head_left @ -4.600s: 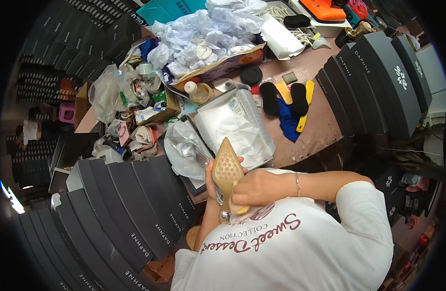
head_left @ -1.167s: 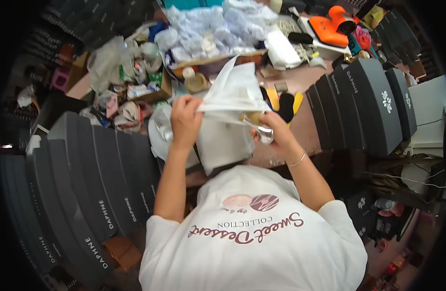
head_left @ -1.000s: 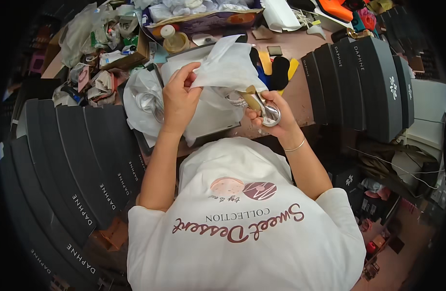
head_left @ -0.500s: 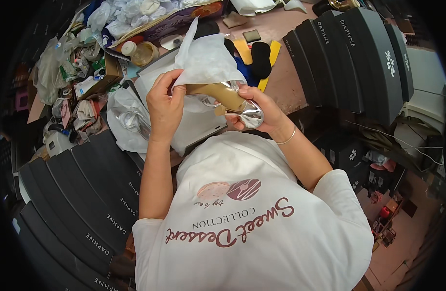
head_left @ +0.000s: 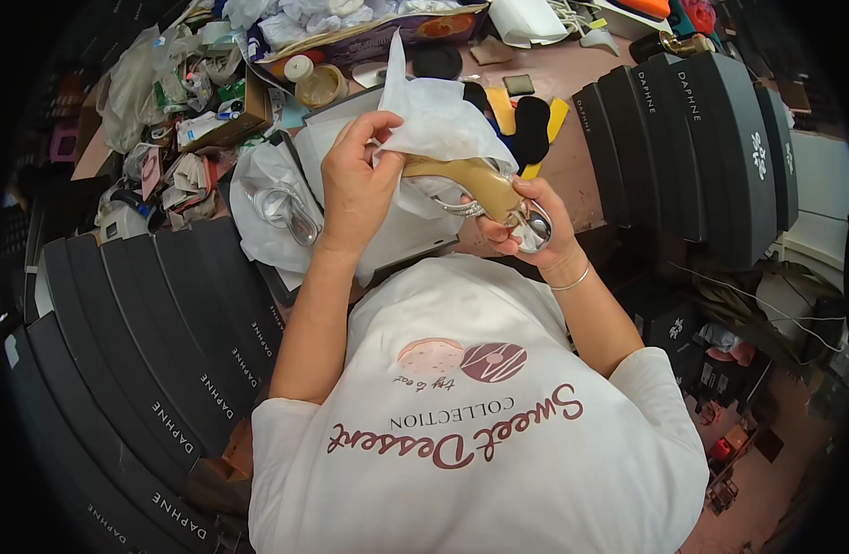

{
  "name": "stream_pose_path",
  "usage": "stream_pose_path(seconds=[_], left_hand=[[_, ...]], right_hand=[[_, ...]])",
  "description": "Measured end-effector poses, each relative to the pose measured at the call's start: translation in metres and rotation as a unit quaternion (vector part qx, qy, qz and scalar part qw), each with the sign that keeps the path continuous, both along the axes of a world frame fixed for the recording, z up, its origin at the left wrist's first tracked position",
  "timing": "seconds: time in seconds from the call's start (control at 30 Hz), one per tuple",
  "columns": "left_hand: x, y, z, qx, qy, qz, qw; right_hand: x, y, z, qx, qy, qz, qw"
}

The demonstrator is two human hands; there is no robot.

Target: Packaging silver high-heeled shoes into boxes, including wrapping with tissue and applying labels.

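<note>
My right hand (head_left: 546, 226) grips a high-heeled sandal by its shiny silver heel end. The sandal's tan sole (head_left: 475, 180) faces up, and a silver strap (head_left: 457, 207) shows below it. White tissue paper (head_left: 443, 125) drapes over the toe end, which is hidden. Thumb and fingers of my left hand (head_left: 360, 185) pinch this paper at its left edge. To the left, a second silver sandal (head_left: 293, 220) rests on another sheet of tissue paper (head_left: 258, 175). An open dark-edged shoe box (head_left: 401, 251) with a pale inside lies beneath my hands.
Black shoe boxes (head_left: 734, 157) stand in a row at the right, with more boxes (head_left: 157, 323) at the lower left. Behind lie a jar (head_left: 315, 85), black pads (head_left: 533, 129) and yellow strips (head_left: 556, 120). A cluttered carton (head_left: 230, 125) sits at the far left.
The sandal has turned in my right hand, so its heel tip no longer shows and more of the sole does. My left hand keeps its hold on the paper. The whole view has shifted.
</note>
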State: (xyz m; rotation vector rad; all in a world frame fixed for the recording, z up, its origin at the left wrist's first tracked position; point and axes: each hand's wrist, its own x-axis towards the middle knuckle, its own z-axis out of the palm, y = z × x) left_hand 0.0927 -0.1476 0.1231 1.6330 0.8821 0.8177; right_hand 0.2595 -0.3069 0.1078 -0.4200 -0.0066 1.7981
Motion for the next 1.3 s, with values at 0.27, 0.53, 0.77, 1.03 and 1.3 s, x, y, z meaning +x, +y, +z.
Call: stream_pose_path(seconds=[0.27,0.53,0.77,1.03,1.3], left_hand=[[0.0,-0.042,0.055,0.129,-0.011,-0.076,0.989],[0.017,-0.104,0.038,0.324,-0.078,-0.272,0.903],[-0.002,-0.112,0.021,0.233,0.002,-0.398,0.888],[-0.055,-0.069,-0.02,-0.483,-0.285,0.098,0.822],[-0.105,-0.035,-0.028,-0.162,-0.145,0.242,0.946]], right_hand=[[-0.006,-0.012,0.024,-0.039,-0.114,-0.046,0.992],[-0.027,0.038,0.022,-0.027,-0.102,-0.246,0.964],[-0.024,0.019,0.007,0.046,-0.721,-0.194,0.664],[-0.096,0.048,-0.003,0.251,-0.925,-0.081,0.273],[-0.062,0.018,-0.017,0.095,-0.582,0.048,0.806]])
